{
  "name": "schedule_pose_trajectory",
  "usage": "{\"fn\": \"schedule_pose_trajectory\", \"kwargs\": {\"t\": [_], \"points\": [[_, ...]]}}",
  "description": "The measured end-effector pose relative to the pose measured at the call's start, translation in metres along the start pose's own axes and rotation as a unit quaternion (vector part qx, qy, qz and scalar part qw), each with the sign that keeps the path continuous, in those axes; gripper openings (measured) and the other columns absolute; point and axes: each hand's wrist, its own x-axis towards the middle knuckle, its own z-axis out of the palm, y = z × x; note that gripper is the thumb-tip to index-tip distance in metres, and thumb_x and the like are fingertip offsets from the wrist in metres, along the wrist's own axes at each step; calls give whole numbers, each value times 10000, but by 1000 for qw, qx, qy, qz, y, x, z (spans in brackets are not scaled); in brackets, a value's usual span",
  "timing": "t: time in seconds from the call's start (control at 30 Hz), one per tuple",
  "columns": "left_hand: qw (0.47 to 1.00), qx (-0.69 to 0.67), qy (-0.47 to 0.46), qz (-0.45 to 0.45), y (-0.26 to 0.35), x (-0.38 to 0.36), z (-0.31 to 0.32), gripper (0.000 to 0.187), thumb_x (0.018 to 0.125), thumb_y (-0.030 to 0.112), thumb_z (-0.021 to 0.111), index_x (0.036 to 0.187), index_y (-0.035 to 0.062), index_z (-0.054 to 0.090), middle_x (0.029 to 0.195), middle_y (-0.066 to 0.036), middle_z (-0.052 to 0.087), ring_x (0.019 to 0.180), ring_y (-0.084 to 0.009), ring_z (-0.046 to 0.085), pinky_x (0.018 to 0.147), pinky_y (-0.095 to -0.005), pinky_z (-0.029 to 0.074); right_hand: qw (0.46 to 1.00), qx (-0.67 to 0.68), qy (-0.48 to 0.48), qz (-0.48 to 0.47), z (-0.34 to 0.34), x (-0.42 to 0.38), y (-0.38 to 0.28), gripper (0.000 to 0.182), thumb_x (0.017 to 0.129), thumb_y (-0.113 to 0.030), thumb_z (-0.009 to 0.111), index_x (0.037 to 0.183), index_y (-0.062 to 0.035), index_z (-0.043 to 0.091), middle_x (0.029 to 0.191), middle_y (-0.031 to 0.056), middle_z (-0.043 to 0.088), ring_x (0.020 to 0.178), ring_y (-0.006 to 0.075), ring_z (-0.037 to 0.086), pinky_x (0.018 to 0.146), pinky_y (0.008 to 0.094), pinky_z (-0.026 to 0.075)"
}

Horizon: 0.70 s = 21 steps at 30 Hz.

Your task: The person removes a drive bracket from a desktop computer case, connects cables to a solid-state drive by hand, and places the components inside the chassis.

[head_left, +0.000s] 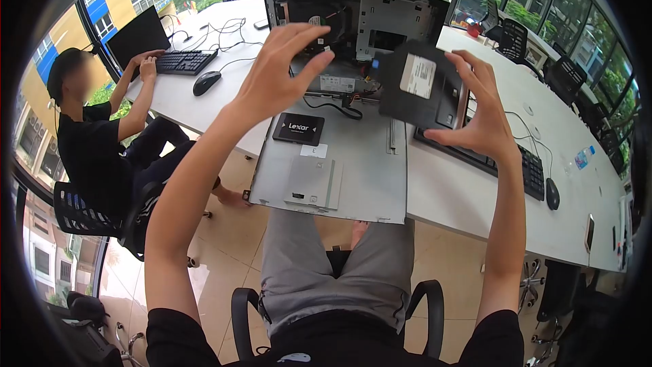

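Observation:
My right hand [490, 122] grips the right edge of a black drive caddy [397, 98] between thumb and fingers. The caddy is tilted, carries a white label, and has a small blue piece at its upper left corner. My left hand [275, 71] is raised with thumb and fingers apart, holding nothing, in front of an opened computer case [380, 3]. Below the hands, a metal side panel [373, 187] lies flat and juts over my lap. On it rest a black Lexar SSD [297, 129], a small white card [314, 151] and a flat grey metal box [312, 180].
A black cable [339, 110] trails from the case onto the panel. Right of it lie a keyboard [531, 173], mouse [552, 194] and water bottle [584, 157]. At left, a co-worker [88, 129] sits by another keyboard [187, 61] and mouse [207, 82].

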Motion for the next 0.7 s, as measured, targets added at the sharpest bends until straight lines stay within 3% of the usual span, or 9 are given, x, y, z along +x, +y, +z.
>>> {"fn": "schedule_pose_trajectory", "kwargs": {"t": [0.13, 0.17, 0.27, 0.4, 0.43, 0.53, 0.57, 0.7], "points": [[995, 71, 38, 67, -10, 48, 3, 490, 1069, 332, 707, 1485, 82, 634, 1469, -166, 642, 1351, -366, 581, 1168, -460, 448, 984, -102, 113, -92, 21, 25, 6, 1158, 559, -430, 1016, 1596, -219, 546, 1584, 165, 464, 1463, 440, 430, 1186, 581, 461], [993, 92, 25, 69, -13, 58, 3, 568, 1076, 413, 686, 1536, 96, 585, 1521, -170, 606, 1403, -377, 553, 1194, -474, 435, 980, -127, 116, -102, 25, 32, 9, 1184, 563, -444, 1024, 1612, -242, 514, 1612, 174, 424, 1471, 461, 407, 1187, 598, 454], [984, 139, 25, 108, -19, 83, 9, 624, 1080, 472, 660, 1564, 93, 553, 1549, -178, 584, 1453, -383, 520, 1214, -484, 423, 969, -157, 136, -135, 39, 53, 17, 1199, 575, -441, 1024, 1627, -246, 481, 1632, 181, 391, 1469, 464, 404, 1191, 594, 450], [966, 211, -33, 146, -33, 100, 21, 842, 1017, 642, 669, 1617, 83, 477, 1601, -188, 534, 1488, -387, 491, 1246, -523, 387, 962, -176, 135, -162, 56, 71, 33, 1224, 582, -467, 1026, 1642, -260, 451, 1671, 169, 367, 1508, 450, 380, 1234, 614, 402], [954, 246, -49, 161, -37, 103, 23, 1020, 919, 759, 710, 1640, 91, 439, 1601, -165, 526, 1472, -375, 499, 1256, -522, 372, 957, -183, 138, -175, 59, 74, 35, 1178, 595, -443, 1012, 1619, -252, 462, 1641, 186, 371, 1492, 445, 374, 1221, 588, 405], [938, 293, -70, 169, -43, 102, 27, 1162, 829, 835, 738, 1660, 97, 398, 1580, -147, 526, 1438, -350, 514, 1246, -518, 376, 953, -201, 133, -183, 67, 77, 43, 1172, 606, -469, 1003, 1620, -253, 458, 1651, 187, 364, 1494, 442, 378, 1243, 587, 381], [934, 306, -66, 173, -44, 101, 29, 1285, 737, 856, 790, 1686, 114, 340, 1568, -121, 510, 1424, -325, 502, 1241, -523, 370, 949, -212, 138, -189, 70, 78, 45, 1176, 613, -503, 996, 1623, -249, 450, 1651, 184, 375, 1507, 431, 376, 1264, 583, 362], [921, 352, -85, 147, -43, 98, 33, 1356, 654, 786, 881, 1697, 134, 310, 1576, -95, 489, 1440, -322, 470, 1229, -522, 356, 944, -239, 129, -185, 74, 79, 50, 1191, 612, -531, 993, 1627, -245, 440, 1643, 178, 400, 1518, 405, 382, 1290, 578, 330]]}}
